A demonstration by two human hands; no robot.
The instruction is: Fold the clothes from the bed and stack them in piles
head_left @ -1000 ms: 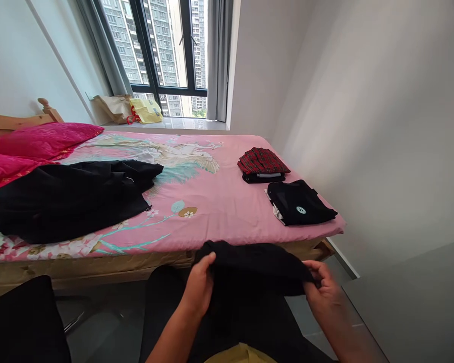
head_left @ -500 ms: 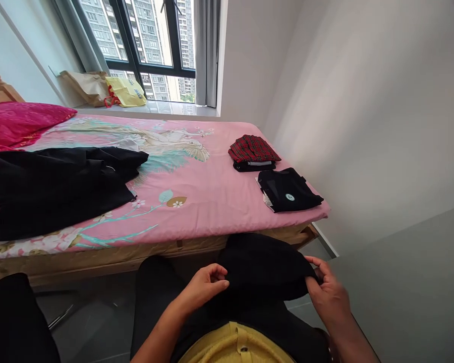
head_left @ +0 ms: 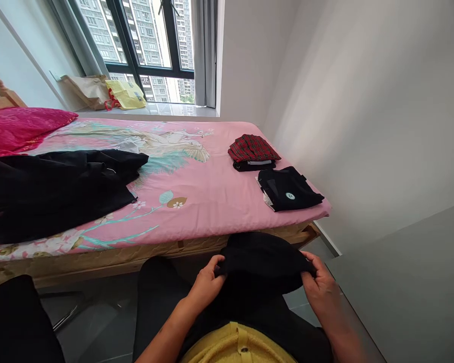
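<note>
A piece of black clothing (head_left: pixel 263 262) lies over my lap, its exact kind not clear. My left hand (head_left: pixel 208 282) pinches its left edge between thumb and fingers. At its right end my right hand (head_left: pixel 320 285) grips the fabric, fingers on top and thumb toward me. The cloth spans the gap between both hands, its far edge by the bed's side. On the bed, just beyond, rests a folded black garment (head_left: pixel 293 189) with a small pale round patch, a striped cloth showing under it. Behind that, a red plaid garment (head_left: pixel 253 147) sits folded on dark clothing.
The bed (head_left: pixel 208 201) has a pink floral sheet. A large black garment (head_left: pixel 53 191) spreads over its left part, near a magenta pillow (head_left: pixel 26 126). Paper and yellow bags (head_left: pixel 126 94) stand on the windowsill. A black chair (head_left: pixel 18 322) is at lower left; a wall rises right.
My left hand has moved up slightly and closed on the black cloth's left edge. My right hand keeps its hold, shifted a little left. The clothes on the bed stay put.
</note>
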